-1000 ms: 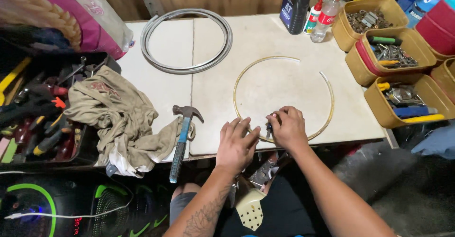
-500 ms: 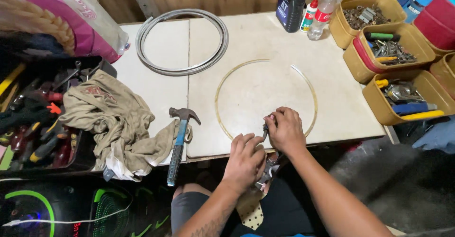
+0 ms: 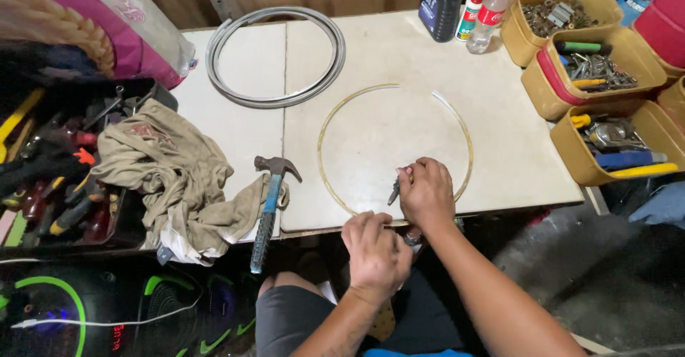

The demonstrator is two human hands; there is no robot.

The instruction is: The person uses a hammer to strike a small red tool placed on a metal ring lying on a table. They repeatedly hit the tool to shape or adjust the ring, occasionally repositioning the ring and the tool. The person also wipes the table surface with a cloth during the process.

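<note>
Right hand grip closed on small dark tool at thin yellowish hoop; left hand, closed at white bench edge, should steady hoop.

A white bench bearing a grey rim, thin hoop, hammer, rag, bottles and yellow bins

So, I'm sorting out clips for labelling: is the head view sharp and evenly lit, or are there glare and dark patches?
Head view: sharp on the white table, where the thin ring and both hands, left and right, read clearly; light is even there, no strong glare; below the table edge and in the tool tray it falls dark; straight edges bow slightly toward the corners.
</note>
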